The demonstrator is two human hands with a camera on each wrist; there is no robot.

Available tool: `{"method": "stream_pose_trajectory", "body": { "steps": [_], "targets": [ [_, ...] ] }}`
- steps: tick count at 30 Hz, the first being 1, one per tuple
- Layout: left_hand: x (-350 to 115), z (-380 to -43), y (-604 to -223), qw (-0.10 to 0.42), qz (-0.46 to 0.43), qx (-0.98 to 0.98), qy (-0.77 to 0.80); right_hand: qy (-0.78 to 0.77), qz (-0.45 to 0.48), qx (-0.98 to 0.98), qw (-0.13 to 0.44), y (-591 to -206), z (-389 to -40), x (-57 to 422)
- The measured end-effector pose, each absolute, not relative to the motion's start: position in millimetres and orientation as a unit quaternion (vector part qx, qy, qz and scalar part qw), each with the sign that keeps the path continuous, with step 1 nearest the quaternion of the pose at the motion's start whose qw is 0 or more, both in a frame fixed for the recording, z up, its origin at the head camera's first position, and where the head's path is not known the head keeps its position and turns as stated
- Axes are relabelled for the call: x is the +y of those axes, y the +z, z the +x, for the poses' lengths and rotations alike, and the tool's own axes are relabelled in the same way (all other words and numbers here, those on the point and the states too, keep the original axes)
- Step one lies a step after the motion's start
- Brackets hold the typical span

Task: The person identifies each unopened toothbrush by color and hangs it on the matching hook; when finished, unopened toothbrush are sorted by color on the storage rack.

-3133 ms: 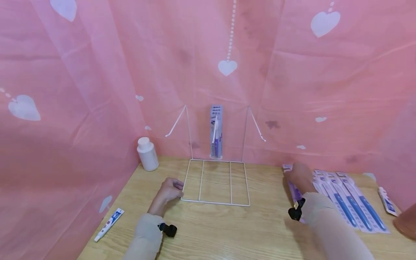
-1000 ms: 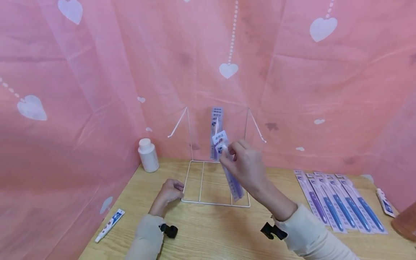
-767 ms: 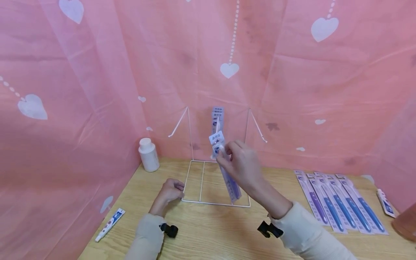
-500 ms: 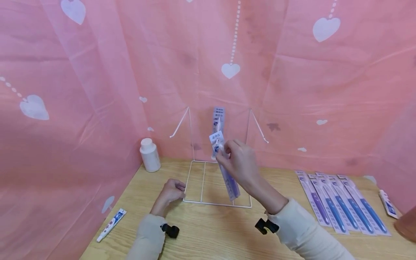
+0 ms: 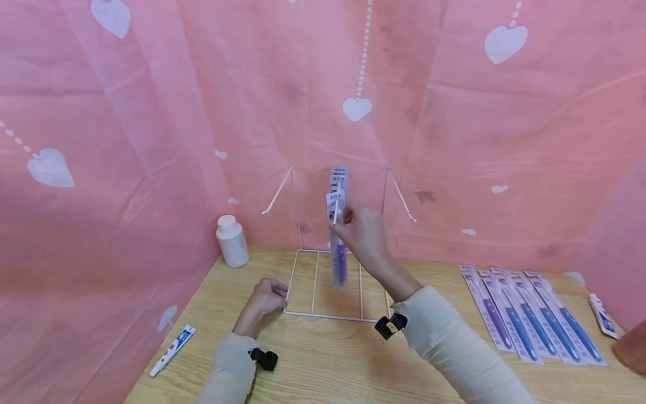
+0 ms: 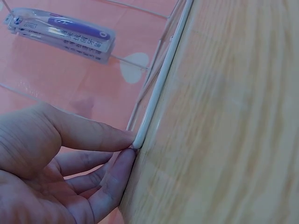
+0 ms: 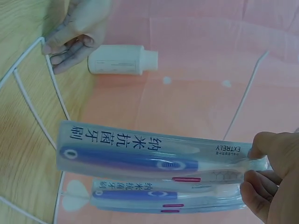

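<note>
My left hand (image 5: 267,294) pinches the front left corner of a white wire rack (image 5: 337,318) on the table; the left wrist view shows thumb and fingertips on the rod (image 6: 159,88). My right hand (image 5: 364,231) pinches a packaged purple toothbrush (image 7: 126,156) near its upper end. This pack hangs nearly upright at the rack's middle hook (image 5: 336,212), whose front end shows before its card. Behind it, several packaged toothbrushes (image 7: 135,195) hang on the same hook, partly covered in the head view. Fingers hide part of the held pack's top.
Several packaged toothbrushes (image 5: 535,314), blue and purple, lie on the table at right, near a toothpaste tube (image 5: 602,317) and a brown object (image 5: 631,349). At left are a white bottle (image 5: 232,242) and another toothpaste tube (image 5: 173,350). Side hooks (image 5: 277,191) jut forward. Pink cloth (image 5: 454,140) hangs behind.
My right hand took a packaged toothbrush from the row at right and brought it to the middle hook. Just now it moved farther back and the pack swung upright. The left hand stayed on the rack.
</note>
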State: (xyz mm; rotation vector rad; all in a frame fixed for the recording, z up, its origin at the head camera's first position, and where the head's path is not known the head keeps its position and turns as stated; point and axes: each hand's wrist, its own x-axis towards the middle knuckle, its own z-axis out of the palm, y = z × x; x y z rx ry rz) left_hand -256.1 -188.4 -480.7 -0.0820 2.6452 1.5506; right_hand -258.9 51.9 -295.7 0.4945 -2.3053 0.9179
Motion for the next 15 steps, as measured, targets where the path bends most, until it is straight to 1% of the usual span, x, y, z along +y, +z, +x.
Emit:
{"method": "stream_pose_trajectory", "body": {
  "steps": [4, 8, 15],
  "targets": [
    [-188.4, -254.4, -481.3, 0.038, -0.024, 0.863, 0.503, 0.342, 0.169, -0.870, 0.312, -297.9, -269.3, 46.9],
    [-189.0, -253.8, -480.8, 0.028, -0.008, 0.866, 0.499, 0.339, 0.150, -0.871, 0.322, -298.8, -277.4, 45.3],
    [-187.9, -254.9, -480.9, 0.024, -0.006, 0.868, 0.496, 0.352, 0.120, -0.875, 0.310, -295.9, -292.9, 47.5]
  ]
}}
